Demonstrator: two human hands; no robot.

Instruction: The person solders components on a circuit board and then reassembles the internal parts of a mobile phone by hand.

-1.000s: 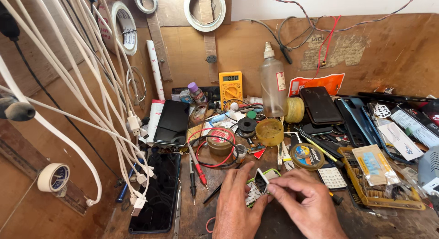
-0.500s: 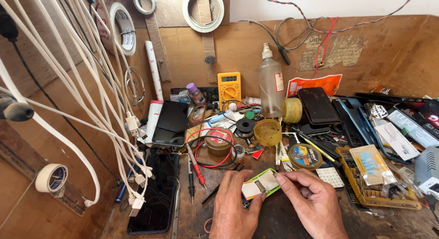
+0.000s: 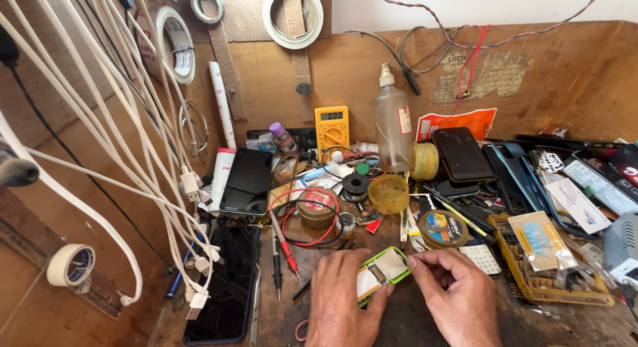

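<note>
My left hand (image 3: pixel 345 300) and my right hand (image 3: pixel 452 297) both hold a small green-framed phone part (image 3: pixel 382 270) just above the wooden bench, near its front edge. The part lies flat between my fingertips, its pale inner face up. My left fingers grip its lower left end, and my right thumb and fingers pinch its right end. A red multimeter probe (image 3: pixel 282 237) lies just left of my left hand, and a round tin (image 3: pixel 442 227) sits just beyond my right hand.
Two black phones (image 3: pixel 246 181) (image 3: pixel 222 290) lie at the left under hanging white cables (image 3: pixel 153 154). A yellow multimeter (image 3: pixel 331 126), a plastic bottle (image 3: pixel 392 128), a yellow tape roll (image 3: pixel 425 160) and phone cases (image 3: pixel 462 154) crowd the back. A parts tray (image 3: pixel 551 264) lies at the right.
The part has gone from held upright between my fingers to lying flat. My hands have spread a little apart along it.
</note>
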